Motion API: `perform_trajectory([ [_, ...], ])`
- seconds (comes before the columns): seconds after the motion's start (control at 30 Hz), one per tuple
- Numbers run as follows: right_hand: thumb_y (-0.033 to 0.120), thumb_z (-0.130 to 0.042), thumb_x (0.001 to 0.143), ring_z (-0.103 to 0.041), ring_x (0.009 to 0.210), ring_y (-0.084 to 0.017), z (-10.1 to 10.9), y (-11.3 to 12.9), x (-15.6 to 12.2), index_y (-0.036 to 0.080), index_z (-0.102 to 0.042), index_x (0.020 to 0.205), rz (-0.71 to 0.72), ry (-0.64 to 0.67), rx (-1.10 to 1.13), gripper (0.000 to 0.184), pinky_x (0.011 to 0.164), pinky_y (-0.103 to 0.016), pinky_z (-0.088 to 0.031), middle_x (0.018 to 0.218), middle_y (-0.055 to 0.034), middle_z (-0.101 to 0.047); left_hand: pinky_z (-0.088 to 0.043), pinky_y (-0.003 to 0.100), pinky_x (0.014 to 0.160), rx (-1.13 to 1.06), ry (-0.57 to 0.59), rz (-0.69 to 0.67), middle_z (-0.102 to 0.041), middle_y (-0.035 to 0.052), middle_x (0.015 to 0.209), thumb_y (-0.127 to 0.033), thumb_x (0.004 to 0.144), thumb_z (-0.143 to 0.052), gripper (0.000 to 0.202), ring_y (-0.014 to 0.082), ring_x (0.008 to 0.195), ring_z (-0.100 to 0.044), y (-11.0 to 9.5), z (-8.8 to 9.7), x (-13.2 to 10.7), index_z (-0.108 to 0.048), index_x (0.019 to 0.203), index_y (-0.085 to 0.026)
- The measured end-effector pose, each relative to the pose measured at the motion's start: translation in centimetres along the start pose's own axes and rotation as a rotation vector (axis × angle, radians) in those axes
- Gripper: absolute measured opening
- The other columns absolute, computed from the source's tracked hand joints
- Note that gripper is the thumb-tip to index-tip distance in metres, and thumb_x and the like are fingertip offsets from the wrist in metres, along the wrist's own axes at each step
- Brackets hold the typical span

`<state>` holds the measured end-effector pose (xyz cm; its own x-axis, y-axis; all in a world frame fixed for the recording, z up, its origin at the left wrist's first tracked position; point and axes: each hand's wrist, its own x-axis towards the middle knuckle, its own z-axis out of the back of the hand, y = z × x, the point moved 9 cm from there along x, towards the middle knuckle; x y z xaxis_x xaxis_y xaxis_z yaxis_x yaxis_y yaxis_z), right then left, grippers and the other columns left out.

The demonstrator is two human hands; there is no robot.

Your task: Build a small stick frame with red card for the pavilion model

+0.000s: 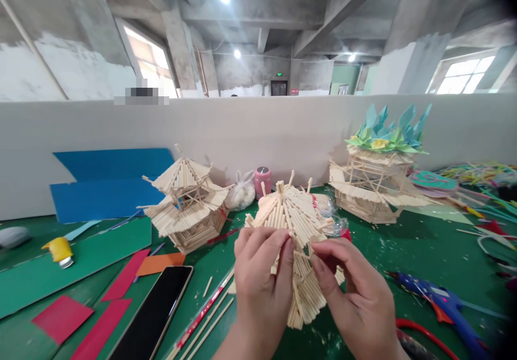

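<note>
I hold a small pagoda model made of wooden sticks [288, 214] in front of me over the green table [404, 247]. My left hand [262, 276] grips its lower left side, fingers curled round the roof edge. My right hand [355, 290] pinches the lower tier on the right, thumb and forefinger pressed together on the sticks. The model is tilted toward me, its pointed roof facing up and away.
A finished stick pagoda [188, 206] stands at left, another stick house [374, 185] topped with paper flowers at right. A phone [155, 311], loose sticks [205, 317], coloured paper pieces, a blue glue gun [440, 301], a pink jar [262, 181] and a white partition wall lie around.
</note>
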<state>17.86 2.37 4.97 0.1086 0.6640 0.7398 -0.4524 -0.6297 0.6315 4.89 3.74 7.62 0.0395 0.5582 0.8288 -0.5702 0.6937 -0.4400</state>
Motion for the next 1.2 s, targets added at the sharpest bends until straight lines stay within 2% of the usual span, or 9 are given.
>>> perform_trajectory([
  [0.5, 0.022, -0.05, 0.08, -0.058, 0.069, -0.015, -0.6, -3.2, -1.6, 0.021, -0.051, 0.089, -0.155, -0.081, 0.001, 0.009, 0.054, -0.023, -0.046, 0.079, -0.0028, -0.059, -0.042, 0.03, 0.064, -0.013, -0.014, -0.031, -0.059, 0.0025, 0.072, -0.007, 0.074, -0.053, 0.015, 0.0141, 0.066, -0.05, -0.4, 0.1, 0.0, -0.061, 0.082, -0.017],
  [1.2, 0.018, -0.045, 0.082, -0.058, 0.076, -0.015, -1.4, -2.6, -1.4, 0.023, -0.049, 0.093, -0.163, -0.048, 0.143, 0.012, 0.059, -0.024, -0.046, 0.083, -0.0023, -0.059, -0.042, 0.029, 0.067, -0.04, 0.023, 0.003, -0.058, 0.0035, 0.077, -0.006, 0.074, -0.055, 0.013, 0.0148, 0.071, -0.049, 0.1, -0.2, -0.1, -0.06, 0.083, -0.014],
])
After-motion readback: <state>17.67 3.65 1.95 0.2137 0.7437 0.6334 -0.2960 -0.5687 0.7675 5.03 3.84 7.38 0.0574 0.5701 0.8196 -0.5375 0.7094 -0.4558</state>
